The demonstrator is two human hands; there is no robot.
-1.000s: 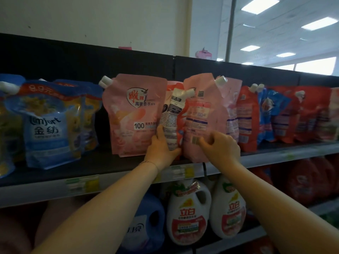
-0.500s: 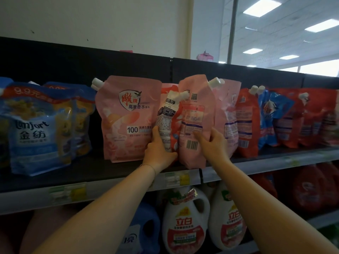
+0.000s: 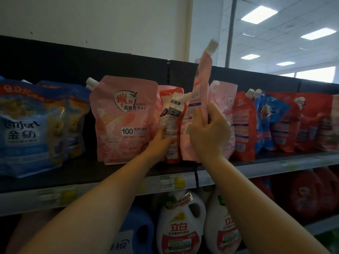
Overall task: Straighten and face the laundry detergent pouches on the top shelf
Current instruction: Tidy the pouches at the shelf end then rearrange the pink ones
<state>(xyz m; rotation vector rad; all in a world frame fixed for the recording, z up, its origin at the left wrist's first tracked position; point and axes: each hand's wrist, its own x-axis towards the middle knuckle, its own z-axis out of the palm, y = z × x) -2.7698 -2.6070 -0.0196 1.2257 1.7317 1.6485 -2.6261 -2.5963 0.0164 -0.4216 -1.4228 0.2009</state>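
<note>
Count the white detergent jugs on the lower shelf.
2. The left white jug stands under the yellow price tag; the right white jug stands beside it, partly covered by the right forearm. Others may be hidden behind them or the arms.

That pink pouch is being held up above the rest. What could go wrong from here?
The right hand grips the pink pouch edge-on with its capped top high above the fingers; it might flop over or slip. The red and white pouch leans, and only the left hand holds it, so it could tip off the top shelf if released.
</note>
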